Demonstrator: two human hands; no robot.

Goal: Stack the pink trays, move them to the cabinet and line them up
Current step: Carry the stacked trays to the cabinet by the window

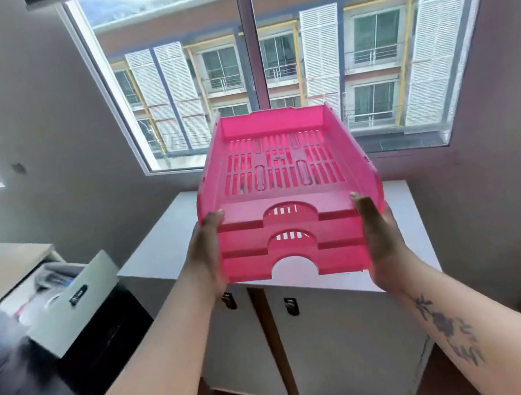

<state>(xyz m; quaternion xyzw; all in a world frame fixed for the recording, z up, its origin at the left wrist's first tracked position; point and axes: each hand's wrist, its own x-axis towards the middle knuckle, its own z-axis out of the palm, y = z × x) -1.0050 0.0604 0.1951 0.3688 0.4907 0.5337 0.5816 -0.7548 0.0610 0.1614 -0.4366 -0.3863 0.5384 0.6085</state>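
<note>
Pink trays point(284, 172) stacked, long axis toward window, gripped by left hand point(207, 259), right hand point(381, 238)

Home office: cabinet point(327, 325), open drawer point(72, 300)

Both my forearms are bare, no sleeves, no watch or rings that I can see. My left hand point(205, 259) is unmarked. Below my right hand point(381, 238), a dark floral tattoo runs along the inner forearm.
</note>
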